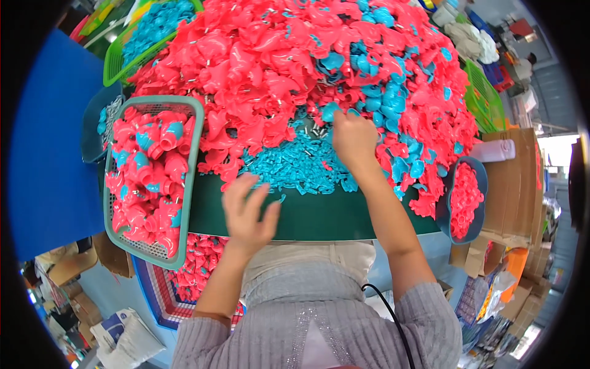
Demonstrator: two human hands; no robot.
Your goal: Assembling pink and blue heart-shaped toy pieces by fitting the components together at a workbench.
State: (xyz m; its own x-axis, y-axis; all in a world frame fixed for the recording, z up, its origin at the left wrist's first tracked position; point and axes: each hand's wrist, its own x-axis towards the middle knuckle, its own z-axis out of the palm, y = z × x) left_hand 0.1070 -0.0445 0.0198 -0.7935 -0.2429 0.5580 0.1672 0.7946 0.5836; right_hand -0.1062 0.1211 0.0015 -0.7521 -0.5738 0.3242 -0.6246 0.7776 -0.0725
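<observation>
A large heap of glossy pink-red plastic shell parts [246, 67] covers the dark green table [313, 215]. Along its near side lies a spread of small blue plastic pieces [292, 163], with short metal pins [318, 131] just behind them. My right hand [355, 138] reaches to the heap's middle by the pins and a blue curved piece [330, 112]. Its fingers are drawn together, and whatever they hold is hidden. My left hand [249, 212] hovers over the near table edge, left of the small blue pieces, fingers spread and nothing in them.
A grey-green basket [198, 132] of pink-red and blue assembled parts stands at the left. Behind it are a dark tub [92, 138] with metal pieces and a green basket [112, 64]. A blue-grey bowl [444, 215] of small red parts sits right, near a cardboard box [516, 184].
</observation>
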